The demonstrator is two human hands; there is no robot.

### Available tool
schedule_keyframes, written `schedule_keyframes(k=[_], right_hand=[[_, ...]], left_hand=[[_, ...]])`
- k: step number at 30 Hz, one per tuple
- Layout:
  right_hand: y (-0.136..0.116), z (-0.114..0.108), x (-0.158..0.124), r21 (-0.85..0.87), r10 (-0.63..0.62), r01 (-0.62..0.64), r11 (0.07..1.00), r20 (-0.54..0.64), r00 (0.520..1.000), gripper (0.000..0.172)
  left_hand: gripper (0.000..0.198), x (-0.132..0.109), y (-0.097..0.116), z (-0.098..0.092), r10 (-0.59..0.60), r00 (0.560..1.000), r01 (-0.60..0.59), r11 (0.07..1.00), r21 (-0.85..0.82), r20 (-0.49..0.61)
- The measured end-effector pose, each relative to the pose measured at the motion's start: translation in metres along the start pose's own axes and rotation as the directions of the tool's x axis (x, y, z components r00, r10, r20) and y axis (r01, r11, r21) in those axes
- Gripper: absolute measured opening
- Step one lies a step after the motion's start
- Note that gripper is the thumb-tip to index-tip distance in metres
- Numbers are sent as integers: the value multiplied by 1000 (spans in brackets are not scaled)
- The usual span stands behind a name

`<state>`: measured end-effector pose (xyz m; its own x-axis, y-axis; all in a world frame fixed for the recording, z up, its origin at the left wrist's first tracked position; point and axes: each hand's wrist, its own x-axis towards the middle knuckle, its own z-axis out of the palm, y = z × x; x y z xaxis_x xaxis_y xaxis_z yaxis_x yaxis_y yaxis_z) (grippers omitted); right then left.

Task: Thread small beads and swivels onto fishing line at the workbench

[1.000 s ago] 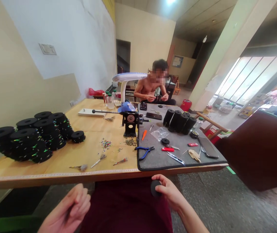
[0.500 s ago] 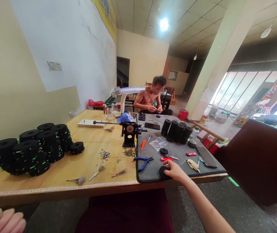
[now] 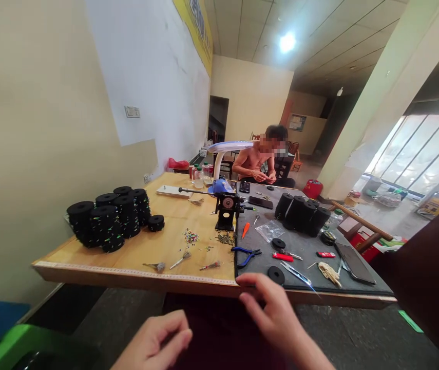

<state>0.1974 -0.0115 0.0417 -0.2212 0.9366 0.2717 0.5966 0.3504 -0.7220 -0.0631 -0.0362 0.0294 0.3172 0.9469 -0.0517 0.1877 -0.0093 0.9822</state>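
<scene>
Below the table's front edge, my left hand [image 3: 161, 336] is curled, thumb against the bent fingers; whether something thin is pinched there is too small to tell. My right hand [image 3: 271, 308] has its thumb and fingers apart and holds nothing, with its fingertips by the front edge of the grey mat [image 3: 258, 280]. Just beyond it lies a black foam spool [image 3: 276, 275], flat on the mat. Nearby are blue-handled pliers [image 3: 245, 256], scissors [image 3: 298, 275] and a red lighter [image 3: 282, 256]. A black winding device [image 3: 226, 209] stands at the mat's left edge.
Stacks of black spools [image 3: 106, 218] stand on the wooden table's left side, more spools [image 3: 302, 215] on the mat. Small beads [image 3: 191, 236], a phone [image 3: 356, 263] and a white lamp [image 3: 221, 159] are also there. A person [image 3: 260, 162] sits beyond the table.
My right hand has let go of the black spool and moved back toward me. My left hand has come in from the lower left. The scissors now show, and the view has turned left.
</scene>
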Motion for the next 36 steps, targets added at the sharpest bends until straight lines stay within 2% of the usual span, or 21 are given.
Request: schedule_keyframes(k=[3,4,6,10,14,17,20,23,24,26,28,30,33,36], right_hand=[[-34,33,-12,227,-69,17,974,224,972,39],[-37,42,-13,290,-81,-8,957,292,953,37],[-35,54,-12,334,-53,-69,940,342,938,27],[-16,67,-14,258,18,-105,960,319,948,14],[-1,76,-26,134,57,-101,986,298,953,11],[10,83,-33,208,98,-161,965,282,954,14],[23,86,-36,431,240,-336,837,262,935,20],[36,87,-36,588,383,-441,679,229,895,32],[40,87,-36,615,413,-448,649,209,886,35],[45,89,-37,645,449,-445,621,172,877,40],[47,91,-38,659,460,-437,613,152,875,43],[45,92,-40,659,456,-421,623,131,880,44],[39,92,-43,601,391,-348,720,63,918,39],[34,88,-46,475,262,-242,846,25,965,33]], left_hand=[[31,5,13,23,117,992,-124,981,152,55],[28,7,14,26,139,987,-151,971,185,74],[25,11,12,28,158,982,-179,949,259,99],[30,16,0,26,131,987,-160,895,417,97],[32,15,-8,29,82,990,-127,885,449,119],[33,18,-15,25,43,992,-92,889,448,117],[36,27,-29,7,11,1000,-15,893,449,10],[40,37,-49,-18,12,981,75,894,442,-191],[41,39,-54,-23,8,969,102,899,425,-248],[42,40,-62,-23,-46,965,133,934,330,-259],[43,38,-63,-8,-144,979,167,972,163,-142],[45,38,-58,16,-226,974,226,974,1,-7],[43,41,-49,53,-256,963,269,929,-255,81],[37,48,-45,73,-250,960,279,872,-401,123]])
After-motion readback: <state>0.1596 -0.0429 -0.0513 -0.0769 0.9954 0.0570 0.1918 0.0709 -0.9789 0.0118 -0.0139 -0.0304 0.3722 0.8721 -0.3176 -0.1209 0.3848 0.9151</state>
